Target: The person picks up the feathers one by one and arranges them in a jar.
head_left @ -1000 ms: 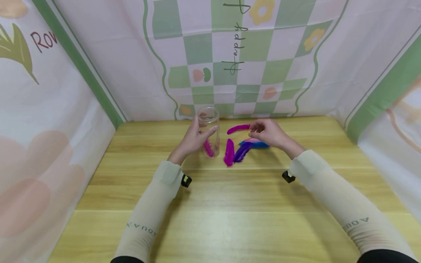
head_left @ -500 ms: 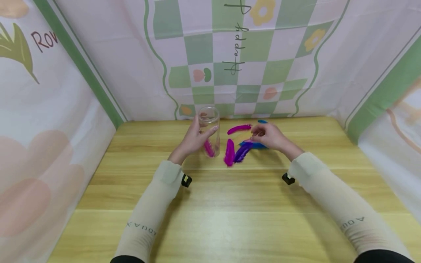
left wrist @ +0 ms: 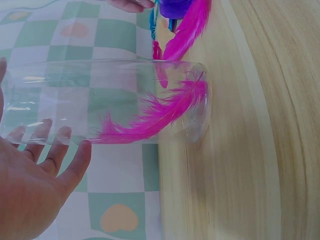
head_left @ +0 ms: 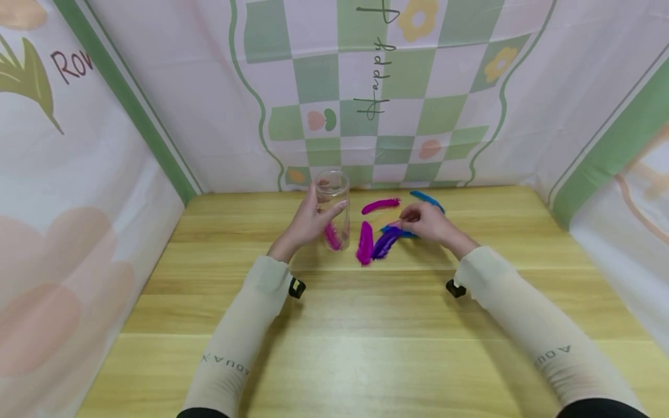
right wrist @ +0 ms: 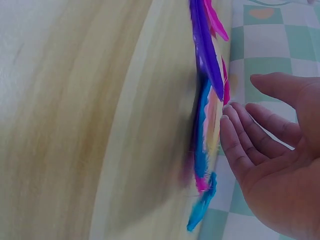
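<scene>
My left hand grips a tall clear cylindrical glass by its side, with the thumb toward its front. The glass stands upright on the table, and a magenta feather leans inside it. At the feather pile, my right hand has its fingertips against the upper feathers; in the right wrist view the thumb stands apart from the fingers. Around these fingertips lie a purple feather, a blue feather and a pale pink feather. The hand hides part of the pile in the head view.
Between the glass and the pile lies a magenta feather. Another magenta feather is behind it, and a separate blue feather lies beyond my right hand. The wooden table ends at a patterned cloth backdrop.
My right hand has shifted slightly toward me, uncovering the blue feather behind it. The left hand and the glass stay in place.
</scene>
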`<state>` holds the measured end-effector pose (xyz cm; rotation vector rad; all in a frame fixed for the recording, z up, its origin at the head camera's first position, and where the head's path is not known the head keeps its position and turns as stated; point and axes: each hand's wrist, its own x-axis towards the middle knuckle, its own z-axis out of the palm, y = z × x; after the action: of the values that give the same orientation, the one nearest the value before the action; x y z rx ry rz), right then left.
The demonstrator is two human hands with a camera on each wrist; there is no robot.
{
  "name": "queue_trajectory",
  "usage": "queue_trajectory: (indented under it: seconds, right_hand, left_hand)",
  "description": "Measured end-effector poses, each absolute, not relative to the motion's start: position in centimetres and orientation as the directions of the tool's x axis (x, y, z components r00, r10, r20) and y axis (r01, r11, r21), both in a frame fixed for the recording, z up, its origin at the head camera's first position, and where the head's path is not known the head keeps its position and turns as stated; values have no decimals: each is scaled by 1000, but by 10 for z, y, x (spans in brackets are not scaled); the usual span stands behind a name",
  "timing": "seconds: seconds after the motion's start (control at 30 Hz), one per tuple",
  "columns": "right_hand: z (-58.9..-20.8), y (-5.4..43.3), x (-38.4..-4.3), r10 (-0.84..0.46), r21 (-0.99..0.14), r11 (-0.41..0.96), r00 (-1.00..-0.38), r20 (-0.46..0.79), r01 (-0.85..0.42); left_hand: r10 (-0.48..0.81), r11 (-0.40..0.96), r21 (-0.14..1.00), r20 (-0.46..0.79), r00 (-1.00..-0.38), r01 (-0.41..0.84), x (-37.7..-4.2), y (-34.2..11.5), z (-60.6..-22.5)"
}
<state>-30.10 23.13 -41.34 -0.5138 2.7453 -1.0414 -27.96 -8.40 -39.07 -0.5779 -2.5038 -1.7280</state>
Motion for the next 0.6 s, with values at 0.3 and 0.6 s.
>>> queue_trajectory:
  seconds: [0.3, 0.6]
  right_hand:
    - [-421, 232, -301, -340, -676, 708, -937, -73, -205]
    - [-425, 233, -298, -313, -752, 651, -940, -136, -108]
  left_hand:
    - [279, 305, 893, 248, -928, 330, -279, -85, -391]
    - [275, 287, 898, 257, -926, 334, -280, -84, -392]
